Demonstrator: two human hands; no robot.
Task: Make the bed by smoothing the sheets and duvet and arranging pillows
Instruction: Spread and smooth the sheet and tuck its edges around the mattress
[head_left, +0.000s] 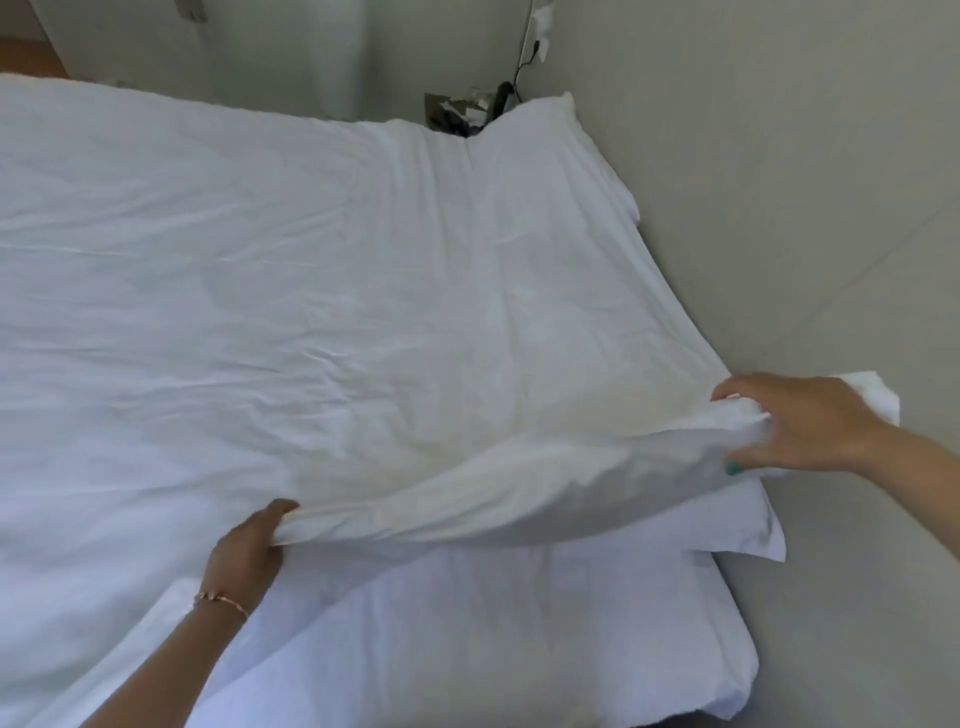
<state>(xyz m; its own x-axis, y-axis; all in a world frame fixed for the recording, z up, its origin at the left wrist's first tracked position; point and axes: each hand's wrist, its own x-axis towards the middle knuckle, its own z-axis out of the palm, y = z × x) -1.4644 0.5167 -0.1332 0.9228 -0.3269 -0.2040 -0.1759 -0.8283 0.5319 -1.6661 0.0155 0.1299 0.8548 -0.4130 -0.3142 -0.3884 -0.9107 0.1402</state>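
The duvet (291, 291) lies spread wide over the bed, white and creased, covering it from the far left right across to the wall side. Its near edge is lifted off the bed, stretched in a sagging line between two hands. Left hand (248, 540) has that edge bunched in a closed grip, fingers (280, 512) curled over the top of the fold, thumb hidden underneath. A thin bracelet (223, 600) sits on that wrist. Right hand (795, 426) is at the near right corner of the duvet, close to the wall; fingers closed on the cloth, a wad of fabric pinched between them, with the thumb, its nail painted green, low at the front. A bit of white cloth pokes out behind that hand too.

Under the raised edge, the sheet (467, 639) shows bare along the bed's near side, lightly rumpled. A flat pillow (748, 525) peeks out below the right hand, at the bed's right edge. At the far right corner, the duvet humps up against the wall (779, 182). Beyond that corner stands a cluttered nightstand (457, 117), with a dark cable running up the wall.
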